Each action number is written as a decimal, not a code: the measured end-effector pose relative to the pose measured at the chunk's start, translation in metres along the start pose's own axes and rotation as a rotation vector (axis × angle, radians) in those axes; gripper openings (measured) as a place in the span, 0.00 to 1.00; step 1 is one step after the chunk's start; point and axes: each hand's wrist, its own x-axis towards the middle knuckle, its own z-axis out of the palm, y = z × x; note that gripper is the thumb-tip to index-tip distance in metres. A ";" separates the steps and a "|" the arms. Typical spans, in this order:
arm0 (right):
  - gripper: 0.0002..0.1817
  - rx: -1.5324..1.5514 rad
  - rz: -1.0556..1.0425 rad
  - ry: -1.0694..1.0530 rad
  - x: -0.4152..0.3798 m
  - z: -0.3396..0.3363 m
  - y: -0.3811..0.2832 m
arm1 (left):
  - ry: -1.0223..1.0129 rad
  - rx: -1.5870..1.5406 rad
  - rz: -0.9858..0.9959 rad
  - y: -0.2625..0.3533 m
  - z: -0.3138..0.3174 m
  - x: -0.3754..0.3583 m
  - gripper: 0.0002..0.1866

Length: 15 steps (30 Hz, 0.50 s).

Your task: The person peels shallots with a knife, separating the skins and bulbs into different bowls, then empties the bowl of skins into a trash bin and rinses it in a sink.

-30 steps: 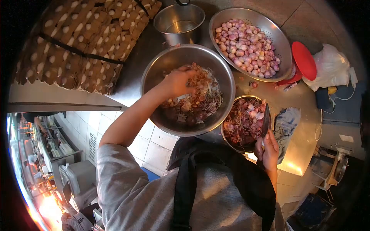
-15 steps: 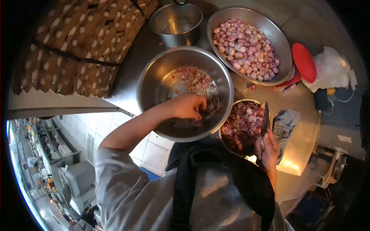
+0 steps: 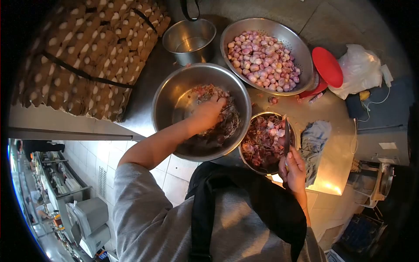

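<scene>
My left hand (image 3: 208, 114) reaches into a large steel bowl (image 3: 168, 100), its curled fingers down in a heap of dry shallot skins and roots (image 3: 231, 118). The fingertips are partly hidden, so what they pinch does not show. My right hand (image 3: 295, 170) is wrapped around the handle of a knife (image 3: 287, 137). Its dark blade points away from me over the right edge of a smaller bowl. That smaller bowl (image 3: 293, 126) holds shallots (image 3: 276, 132), some pale and peeled-looking, among dark reddish skins.
Behind stands a steel colander (image 3: 305, 48) full of peeled shallots (image 3: 264, 61), beside an empty steel pot (image 3: 192, 56). A red lid (image 3: 327, 67), a white plastic bag (image 3: 360, 72) and a grey cloth (image 3: 315, 144) lie on the right. Stacked egg trays (image 3: 83, 56) fill the far left.
My left hand has moved from the near side of the large bowl up onto the heap of skins. My right hand still grips the knife. The whole view has shifted slightly.
</scene>
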 end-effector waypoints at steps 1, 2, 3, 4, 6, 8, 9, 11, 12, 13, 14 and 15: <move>0.19 -0.010 -0.010 -0.007 -0.001 0.000 0.000 | 0.032 0.007 0.003 0.003 -0.001 0.003 0.25; 0.19 -0.020 -0.022 -0.014 -0.002 0.000 0.001 | 0.065 0.015 0.007 0.007 -0.002 0.005 0.25; 0.19 -0.029 -0.035 -0.021 -0.003 0.000 0.002 | 0.099 0.024 0.012 0.010 -0.006 0.007 0.24; 0.20 -0.036 -0.047 -0.022 -0.004 0.000 0.003 | 0.128 0.039 0.025 0.010 -0.005 0.012 0.23; 0.20 -0.026 -0.033 -0.031 -0.006 0.001 0.000 | 0.186 0.071 0.054 -0.001 0.009 0.029 0.21; 0.20 -0.019 -0.020 -0.039 -0.008 0.003 -0.004 | 0.160 0.030 0.078 -0.019 0.022 0.045 0.22; 0.20 -0.015 -0.026 -0.041 -0.008 0.002 -0.004 | 0.146 0.010 0.093 -0.019 0.018 0.049 0.22; 0.20 -0.007 -0.030 -0.039 -0.009 -0.001 0.000 | 0.107 -0.051 0.088 -0.022 0.010 0.050 0.20; 0.20 -0.001 -0.050 -0.052 -0.010 -0.003 0.001 | 0.087 -0.082 0.085 -0.019 0.004 0.049 0.19; 0.20 0.000 -0.049 -0.043 -0.011 -0.005 0.000 | 0.073 -0.369 -0.013 -0.008 -0.009 0.043 0.18; 0.20 0.003 -0.046 -0.033 -0.013 -0.006 0.000 | 0.049 -0.655 -0.113 0.004 -0.020 0.031 0.17; 0.20 0.011 -0.042 -0.020 -0.014 -0.007 0.001 | 0.017 -0.937 -0.217 0.019 -0.033 0.018 0.16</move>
